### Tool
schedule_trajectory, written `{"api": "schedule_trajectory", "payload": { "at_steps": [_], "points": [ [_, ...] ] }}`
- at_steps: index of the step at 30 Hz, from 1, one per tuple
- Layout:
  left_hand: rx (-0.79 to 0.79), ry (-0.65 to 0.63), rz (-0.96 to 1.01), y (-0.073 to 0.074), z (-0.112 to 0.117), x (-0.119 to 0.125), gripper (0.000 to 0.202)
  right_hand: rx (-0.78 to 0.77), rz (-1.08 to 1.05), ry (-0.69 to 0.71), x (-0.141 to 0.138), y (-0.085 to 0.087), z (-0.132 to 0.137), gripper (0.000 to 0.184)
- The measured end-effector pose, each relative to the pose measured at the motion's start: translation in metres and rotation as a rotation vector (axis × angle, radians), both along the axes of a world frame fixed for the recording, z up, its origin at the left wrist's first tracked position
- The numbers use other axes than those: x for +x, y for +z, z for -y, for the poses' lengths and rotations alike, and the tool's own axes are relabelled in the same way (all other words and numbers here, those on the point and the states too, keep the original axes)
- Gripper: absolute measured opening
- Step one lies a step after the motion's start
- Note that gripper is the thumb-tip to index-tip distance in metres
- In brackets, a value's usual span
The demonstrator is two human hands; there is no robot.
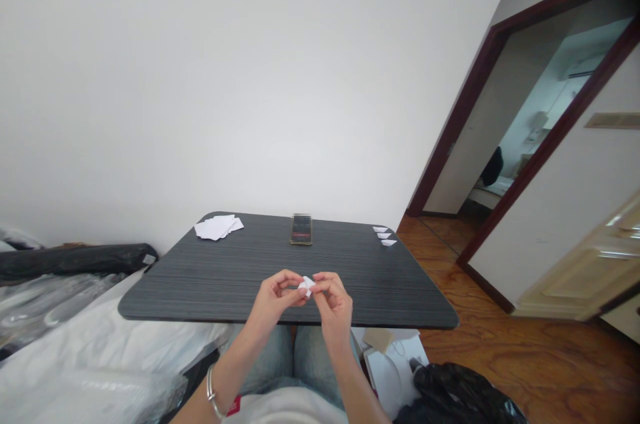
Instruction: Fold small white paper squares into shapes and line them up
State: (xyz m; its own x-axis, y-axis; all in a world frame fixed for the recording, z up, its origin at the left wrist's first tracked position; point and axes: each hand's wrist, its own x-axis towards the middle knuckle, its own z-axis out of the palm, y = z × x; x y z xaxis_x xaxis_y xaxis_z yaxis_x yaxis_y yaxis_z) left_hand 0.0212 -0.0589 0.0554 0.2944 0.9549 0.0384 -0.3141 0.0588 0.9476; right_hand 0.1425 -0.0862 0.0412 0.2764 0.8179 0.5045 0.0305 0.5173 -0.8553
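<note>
A small folded piece of white paper (307,285) is pinched between both hands, over the near part of the dark table (240,277). My left hand (278,292) grips its left side with thumb and fingers closed. On the right side, my right hand (332,301) holds it with the fingertips. At the table's back left lies a loose stack of white paper sheets (217,227). Several small folded white paper pieces (384,235) sit in a column at the back right.
A phone (301,229) stands at the table's back middle, before a white wall (300,77). Plastic-wrapped goods (75,351) lie to the left. A black plastic bag (455,394) and a white box (397,367) are at lower right. Beyond is a doorway (500,144).
</note>
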Motion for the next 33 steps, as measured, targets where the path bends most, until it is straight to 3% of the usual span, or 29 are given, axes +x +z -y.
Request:
{"api": "schedule_trajectory", "payload": {
  "at_steps": [6, 8, 15, 20, 26, 33],
  "points": [
    [0.030, 0.026, -0.031, 0.001, 0.001, 0.001, 0.026, -0.035, -0.131, 0.064, -0.001, -0.002, -0.002, 0.006],
    [0.047, 0.027, -0.029, 0.000, 0.001, 0.001, 0.026, -0.075, -0.180, 0.091, -0.003, -0.004, -0.004, 0.012],
    [0.086, 0.050, 0.009, -0.002, -0.001, 0.002, 0.041, -0.118, -0.150, 0.132, -0.001, -0.008, -0.007, 0.014],
    [0.080, 0.022, -0.052, 0.000, 0.001, 0.000, 0.032, -0.110, -0.219, 0.169, 0.000, -0.011, -0.010, 0.015],
    [0.003, 0.025, -0.064, 0.002, 0.001, 0.000, 0.030, -0.102, -0.231, 0.113, -0.002, -0.014, -0.012, 0.016],
    [0.029, 0.021, -0.135, 0.007, 0.001, -0.004, 0.024, -0.071, -0.160, 0.101, -0.002, -0.017, -0.013, 0.013]
  ]
}}
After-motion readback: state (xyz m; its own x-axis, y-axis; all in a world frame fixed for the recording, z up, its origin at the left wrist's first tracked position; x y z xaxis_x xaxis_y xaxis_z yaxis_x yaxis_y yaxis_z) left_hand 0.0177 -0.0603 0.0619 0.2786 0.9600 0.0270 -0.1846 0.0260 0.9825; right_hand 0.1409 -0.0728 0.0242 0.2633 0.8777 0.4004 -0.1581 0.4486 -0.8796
